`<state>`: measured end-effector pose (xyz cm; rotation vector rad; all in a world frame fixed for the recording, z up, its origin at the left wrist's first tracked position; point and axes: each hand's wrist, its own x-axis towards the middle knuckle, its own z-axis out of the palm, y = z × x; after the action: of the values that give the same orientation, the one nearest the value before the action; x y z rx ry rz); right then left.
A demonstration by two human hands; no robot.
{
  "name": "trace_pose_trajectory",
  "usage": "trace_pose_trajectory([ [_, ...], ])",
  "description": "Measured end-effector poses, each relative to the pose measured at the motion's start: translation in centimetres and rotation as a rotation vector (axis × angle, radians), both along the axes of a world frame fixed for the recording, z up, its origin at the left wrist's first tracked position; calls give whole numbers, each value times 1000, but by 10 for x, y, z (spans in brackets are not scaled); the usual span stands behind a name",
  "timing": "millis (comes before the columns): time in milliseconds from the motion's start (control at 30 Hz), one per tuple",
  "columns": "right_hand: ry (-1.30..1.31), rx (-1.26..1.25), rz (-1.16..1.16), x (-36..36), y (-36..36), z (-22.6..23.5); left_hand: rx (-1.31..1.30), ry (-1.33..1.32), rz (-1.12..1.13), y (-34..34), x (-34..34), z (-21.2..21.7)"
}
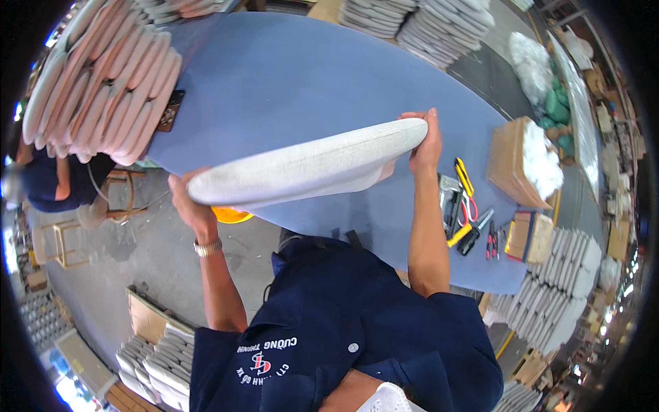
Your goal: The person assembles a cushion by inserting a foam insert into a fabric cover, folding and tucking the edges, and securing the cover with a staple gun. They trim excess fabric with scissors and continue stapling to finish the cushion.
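Note:
A pale grey upholstered seat cushion [309, 163] is held up on edge, tilted, above the near part of the blue-grey table [288, 75]. Its right end sits higher in the picture than its left. My left hand [191, 202], with a watch on the wrist, grips the cushion's left end. The other end is gripped by my right hand [427, 145], thumb along the tip. The cushion hides some of the fingers of both hands. Below its left part shows a yellow round container [232, 215], partly covered.
Stacked cushions [103, 82] rise at the table's left, by a dark phone [170, 111]. At right lie a yellow cutter [464, 177], a screwdriver [469, 240] and pliers [492, 242]. A cardboard box [504, 161] holds white stuffing. Another person [51, 182] is at far left.

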<state>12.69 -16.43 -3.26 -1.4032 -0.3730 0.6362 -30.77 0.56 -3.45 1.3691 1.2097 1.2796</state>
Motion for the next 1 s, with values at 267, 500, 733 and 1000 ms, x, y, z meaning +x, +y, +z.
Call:
trace_pose_trajectory([
  [267,22,-317,-294,-66,-121,-120,136,801,-467,-8,53,-20],
  [500,495,-221,-185,-129,-120,-203,540,878,-777,-92,102,-5],
  [733,485,-284,-56,-82,-109,-212,555,1059,-1062,-83,186,16],
  [1000,760,212,-59,-63,-118,-152,328,889,-888,-98,183,52],
])
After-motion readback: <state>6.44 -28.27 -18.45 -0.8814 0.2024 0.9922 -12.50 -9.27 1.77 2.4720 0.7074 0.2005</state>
